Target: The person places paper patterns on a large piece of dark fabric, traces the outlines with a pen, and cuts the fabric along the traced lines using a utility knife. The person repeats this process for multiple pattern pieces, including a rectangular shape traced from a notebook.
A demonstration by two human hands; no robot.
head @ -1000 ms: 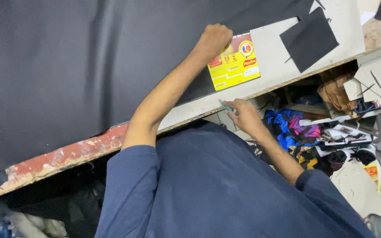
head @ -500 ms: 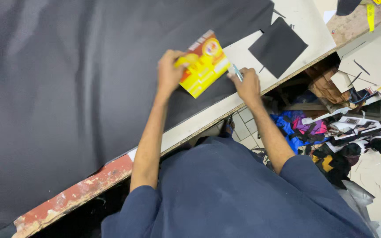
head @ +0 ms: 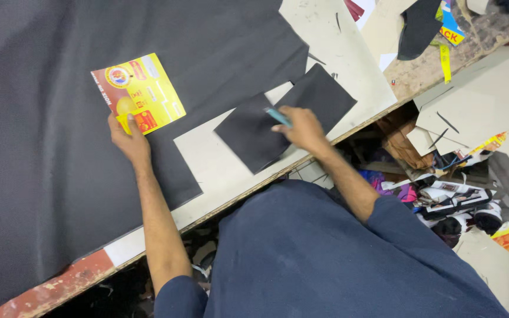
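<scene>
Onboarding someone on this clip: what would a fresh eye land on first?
First, the bright yellow and red printed card, pinched at its lower edge by the left hand on the big sheet of dark fabric that covers most of the table. Next, the right hand, holding a slim blue tool on a smaller cut black piece near the table's edge.

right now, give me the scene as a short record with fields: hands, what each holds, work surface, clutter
left hand: grip on the lower edge of a yellow printed card, held over the large black fabric sheet
right hand: holds a light blue tool, resting on a cut black fabric piece
surface: pale worktable, edge worn red at lower left
clutter: cardboard offcuts to the right, mixed items below the table edge
</scene>
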